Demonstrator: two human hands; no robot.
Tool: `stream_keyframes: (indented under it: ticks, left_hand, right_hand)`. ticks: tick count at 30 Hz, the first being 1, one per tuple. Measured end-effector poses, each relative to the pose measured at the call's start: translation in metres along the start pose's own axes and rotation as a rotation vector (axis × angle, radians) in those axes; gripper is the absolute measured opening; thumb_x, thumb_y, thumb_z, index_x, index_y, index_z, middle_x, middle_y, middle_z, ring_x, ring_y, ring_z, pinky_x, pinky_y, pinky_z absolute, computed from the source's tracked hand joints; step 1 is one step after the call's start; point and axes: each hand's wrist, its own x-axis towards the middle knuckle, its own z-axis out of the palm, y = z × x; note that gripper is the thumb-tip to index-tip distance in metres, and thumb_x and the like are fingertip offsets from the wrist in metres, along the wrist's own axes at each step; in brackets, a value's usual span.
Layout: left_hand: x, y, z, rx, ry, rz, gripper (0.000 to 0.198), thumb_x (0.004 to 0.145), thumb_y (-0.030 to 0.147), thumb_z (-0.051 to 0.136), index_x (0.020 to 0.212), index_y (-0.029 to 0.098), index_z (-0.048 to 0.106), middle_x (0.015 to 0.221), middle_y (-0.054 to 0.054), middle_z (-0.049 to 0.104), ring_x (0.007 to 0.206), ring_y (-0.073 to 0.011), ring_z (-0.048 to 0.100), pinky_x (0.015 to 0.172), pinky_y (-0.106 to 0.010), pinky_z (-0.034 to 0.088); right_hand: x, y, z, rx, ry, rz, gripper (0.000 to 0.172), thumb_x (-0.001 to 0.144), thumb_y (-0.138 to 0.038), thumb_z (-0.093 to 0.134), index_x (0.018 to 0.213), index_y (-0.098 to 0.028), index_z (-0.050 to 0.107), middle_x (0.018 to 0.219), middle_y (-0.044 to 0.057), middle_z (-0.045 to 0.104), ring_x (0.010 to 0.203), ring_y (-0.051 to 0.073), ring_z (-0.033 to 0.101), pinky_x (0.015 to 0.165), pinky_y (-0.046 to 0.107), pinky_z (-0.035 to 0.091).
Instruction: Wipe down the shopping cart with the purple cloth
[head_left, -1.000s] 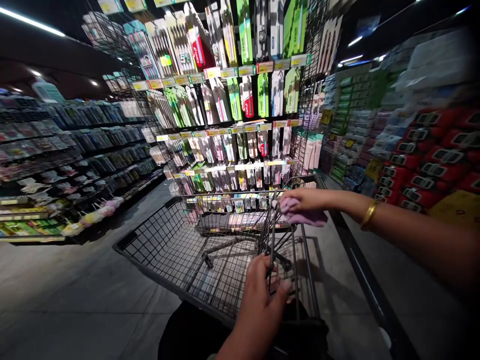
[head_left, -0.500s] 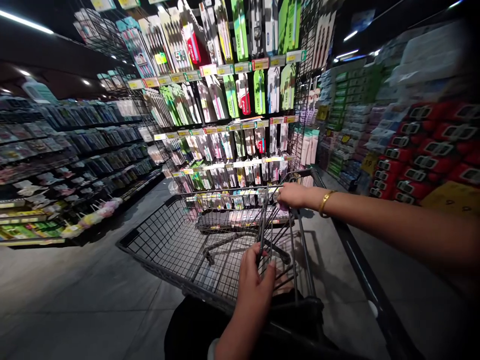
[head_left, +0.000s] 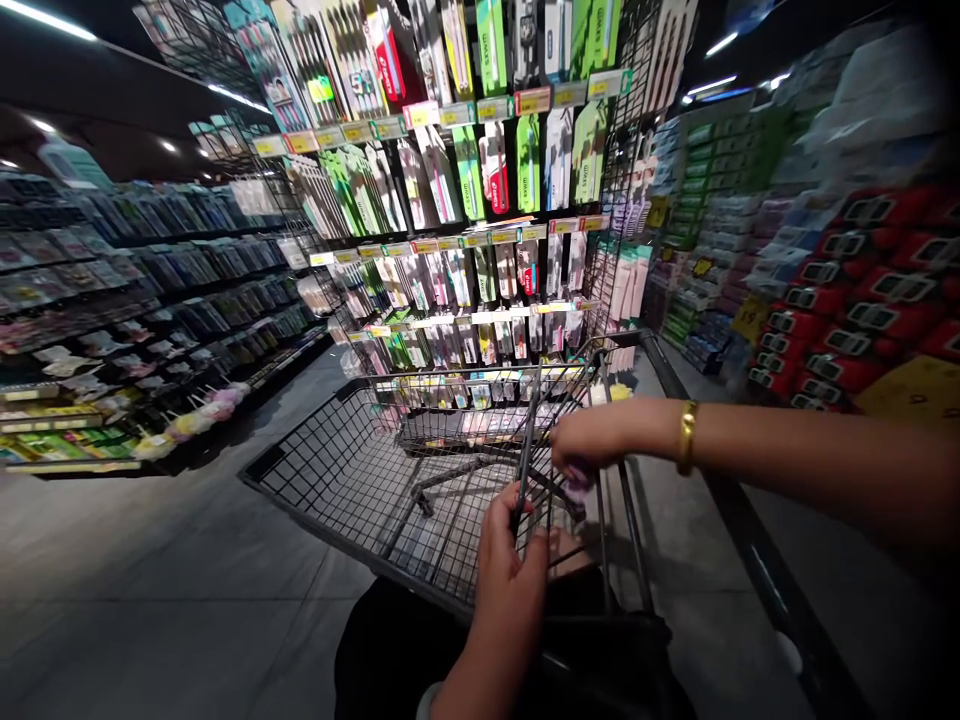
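A dark grey wire shopping cart [head_left: 322, 440] stands in front of me, its basket holding nothing I can see. My left hand [head_left: 508, 560] is closed round an upright bar [head_left: 529, 450] of the folding panel near the handle end. To its upper right, my right hand [head_left: 589, 436], with a gold bangle at the wrist, is closed on a small purple cloth [head_left: 577, 482]. The cloth hangs below the fingers beside the panel's wires; most of it is hidden by the hand. Under the right forearm runs the cart's handle bar [head_left: 757, 545].
Beyond the cart rises a display rack [head_left: 450, 230] of packaged toothbrushes with price labels. Shelves of goods [head_left: 187, 260] line the left aisle. Red packages [head_left: 862, 290] are stacked on the right. Grey floor [head_left: 187, 560] surrounds the cart.
My right hand has come down and nearer from the panel's top, bringing the purple cloth lower. The left hand keeps its hold on the bar. The view has shifted slightly.
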Motion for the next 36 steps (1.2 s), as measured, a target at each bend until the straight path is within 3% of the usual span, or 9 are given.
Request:
stream_keyframes:
  ticks: [3,5,7,10,14,18,21,29,36]
  left_hand:
    - [0.001,0.001,0.002,0.001,0.028,-0.013,0.041,0.084,0.030,0.058,0.123,0.022,0.058,0.124,-0.010,0.062,0.118,-0.0273,0.058,0.104,-0.044,0.043]
    - [0.001,0.002,0.003,0.000,0.026,-0.010,0.040,0.083,0.029,0.058,0.123,0.023,0.057,0.127,-0.011,0.061,0.118,-0.0276,0.058,0.104,-0.045,0.043]
    - [0.002,0.002,0.003,0.006,0.020,-0.011,0.038,0.084,0.029,0.057,0.122,0.023,0.056,0.128,-0.011,0.061,0.119,-0.0277,0.057,0.104,-0.045,0.043]
    - [0.004,0.002,0.003,0.018,0.026,-0.029,0.038,0.085,0.029,0.056,0.122,0.023,0.054,0.127,-0.011,0.061,0.120,-0.0273,0.056,0.104,-0.043,0.044]
    - [0.005,0.000,0.001,-0.017,0.041,-0.047,0.042,0.085,0.029,0.055,0.126,0.021,0.050,0.126,-0.010,0.061,0.122,-0.0264,0.056,0.104,-0.041,0.044]
    - [0.007,-0.003,0.001,-0.046,0.060,-0.045,0.050,0.084,0.026,0.055,0.133,0.022,0.046,0.127,-0.010,0.060,0.125,-0.0266,0.054,0.105,-0.039,0.044]
    - [0.009,-0.005,0.001,-0.057,0.078,-0.042,0.054,0.083,0.024,0.055,0.136,0.021,0.043,0.133,-0.011,0.057,0.129,-0.0266,0.051,0.107,-0.038,0.042]
    - [0.012,-0.003,0.004,-0.133,0.138,-0.062,0.040,0.081,0.020,0.057,0.121,0.021,0.052,0.131,-0.010,0.058,0.124,-0.0251,0.053,0.107,-0.040,0.040]
    - [0.010,-0.006,0.003,-0.137,0.121,-0.051,0.035,0.083,0.024,0.059,0.117,0.022,0.054,0.128,-0.011,0.058,0.124,-0.0256,0.053,0.106,-0.041,0.040]
  right_hand:
    - [0.021,0.042,-0.022,-0.014,0.109,0.172,0.034,0.071,-0.001,0.059,0.098,-0.018,0.068,0.081,0.002,0.071,0.062,0.014,0.061,0.057,0.025,0.044]
    - [0.031,0.057,-0.036,0.048,0.320,0.303,0.031,0.080,-0.009,0.058,0.109,-0.018,0.062,0.093,0.007,0.070,0.073,0.017,0.064,0.062,0.026,0.045]
    - [0.037,0.057,-0.042,0.270,0.489,0.404,0.028,0.086,-0.017,0.056,0.113,-0.019,0.056,0.098,0.009,0.069,0.079,0.018,0.065,0.065,0.026,0.047]
    - [0.039,0.034,-0.026,0.672,0.495,0.427,0.034,0.085,-0.022,0.057,0.118,-0.020,0.049,0.095,0.007,0.068,0.071,0.016,0.065,0.060,0.026,0.048]
    - [0.016,-0.021,0.016,0.728,0.463,0.265,0.035,0.085,-0.027,0.057,0.119,-0.024,0.046,0.091,0.004,0.067,0.071,0.018,0.063,0.057,0.028,0.048]
    - [-0.017,-0.067,0.039,0.206,0.621,-0.217,0.035,0.087,-0.021,0.058,0.121,-0.030,0.054,0.122,0.009,0.061,0.103,0.023,0.059,0.082,0.038,0.051]
    - [-0.021,-0.073,0.035,-0.203,0.680,-0.373,0.039,0.094,-0.019,0.050,0.131,-0.030,0.053,0.131,0.011,0.056,0.108,0.025,0.052,0.086,0.041,0.048]
    - [0.010,0.008,-0.002,-0.420,0.663,-0.226,0.031,0.090,-0.017,0.055,0.120,-0.024,0.061,0.112,0.011,0.059,0.093,0.024,0.052,0.073,0.034,0.042]
    - [0.021,0.060,-0.026,-0.101,0.731,0.169,0.035,0.081,-0.013,0.058,0.115,-0.018,0.062,0.113,0.013,0.058,0.093,0.024,0.057,0.080,0.036,0.046]
